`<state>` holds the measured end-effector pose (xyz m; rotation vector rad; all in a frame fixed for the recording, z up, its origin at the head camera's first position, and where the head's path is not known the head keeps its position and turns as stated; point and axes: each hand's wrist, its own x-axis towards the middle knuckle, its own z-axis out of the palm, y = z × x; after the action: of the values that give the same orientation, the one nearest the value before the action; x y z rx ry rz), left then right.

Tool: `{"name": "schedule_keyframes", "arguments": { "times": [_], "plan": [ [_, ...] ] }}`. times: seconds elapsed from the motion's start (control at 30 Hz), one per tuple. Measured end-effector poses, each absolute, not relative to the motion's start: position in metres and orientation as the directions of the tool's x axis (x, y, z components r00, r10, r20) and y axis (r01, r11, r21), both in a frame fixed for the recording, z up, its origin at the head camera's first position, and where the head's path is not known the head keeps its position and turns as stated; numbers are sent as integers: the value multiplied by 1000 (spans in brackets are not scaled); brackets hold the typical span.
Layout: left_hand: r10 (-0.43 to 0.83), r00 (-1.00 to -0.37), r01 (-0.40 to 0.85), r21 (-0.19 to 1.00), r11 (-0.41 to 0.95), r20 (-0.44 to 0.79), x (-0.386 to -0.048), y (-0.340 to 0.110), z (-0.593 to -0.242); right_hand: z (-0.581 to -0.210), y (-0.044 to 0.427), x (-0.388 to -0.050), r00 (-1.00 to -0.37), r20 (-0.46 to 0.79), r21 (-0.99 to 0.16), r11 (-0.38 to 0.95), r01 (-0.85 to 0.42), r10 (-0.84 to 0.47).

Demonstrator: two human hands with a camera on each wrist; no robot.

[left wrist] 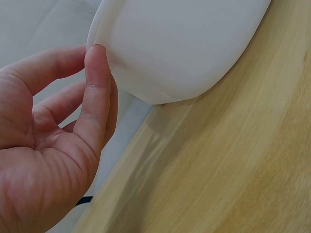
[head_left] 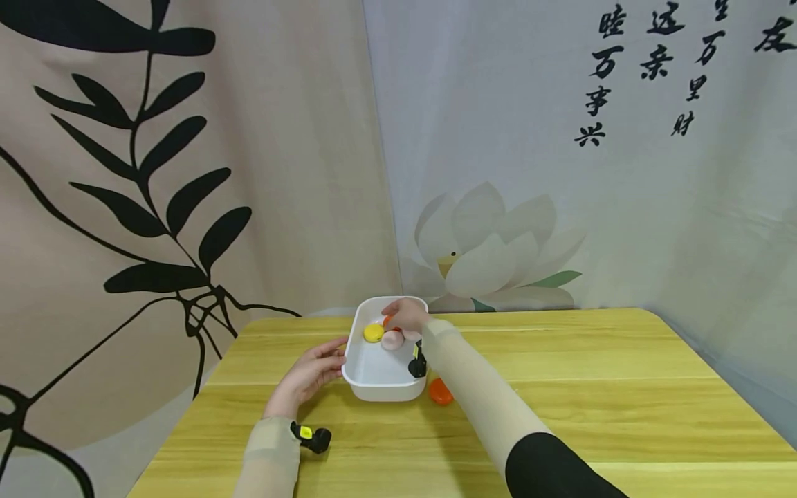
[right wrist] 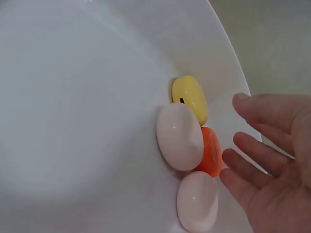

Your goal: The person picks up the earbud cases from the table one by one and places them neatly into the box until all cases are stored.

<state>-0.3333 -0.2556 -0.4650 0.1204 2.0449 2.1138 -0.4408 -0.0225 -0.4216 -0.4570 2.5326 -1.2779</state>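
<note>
In the head view, a white tray (head_left: 381, 366) lies on the wooden surface (head_left: 560, 387). The left hand (head_left: 314, 369) meets its wall at 9 o'clock; the right hand (head_left: 406, 315) reaches in at 1 o'clock. A loose orange piece (head_left: 441, 392) sits outside, just beside the tray at 4 o'clock, a thing neither wrist view shows. Inside, a yellow piece (head_left: 373, 333) lies toward 11 o'clock, while the right hand partly covers its neighbours.

The right wrist view uncovers that group: a central pale pink piece (right wrist: 179, 138), with the yellow one, dark-marked, at 1 o'clock, an inner orange piece (right wrist: 213, 153) touching at 4 and a second pale pink piece (right wrist: 197, 201) between 5 and 6. The right fingers are apart and hold nothing, close by the orange.

Only the left wrist view shows the left fingers closely: slightly bent, tips at the tray's rim.
</note>
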Motion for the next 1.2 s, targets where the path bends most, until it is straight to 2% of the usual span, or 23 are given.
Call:
{"name": "schedule_keyframes", "arguments": {
  "times": [0.2, 0.4, 0.8, 1.2],
  "plan": [
    [191, -978, -94, 995, -17, -89, -334, -251, -468, -423, -16, -442, -921, -118, -818, 562, -122, -371],
    [197, -977, -90, 996, -21, -85, -335, -248, -470, -415, -6, -445, -911, -90, -820, 550, -162, -402],
    [214, -975, -65, 998, 12, -66, -332, -260, -467, -377, 15, -442, -898, 32, -865, 437, -245, -440],
    [230, -971, -66, 998, -8, -63, -335, -256, -466, -379, 67, -433, -916, 147, -900, 334, -281, -374]
  ]
}}
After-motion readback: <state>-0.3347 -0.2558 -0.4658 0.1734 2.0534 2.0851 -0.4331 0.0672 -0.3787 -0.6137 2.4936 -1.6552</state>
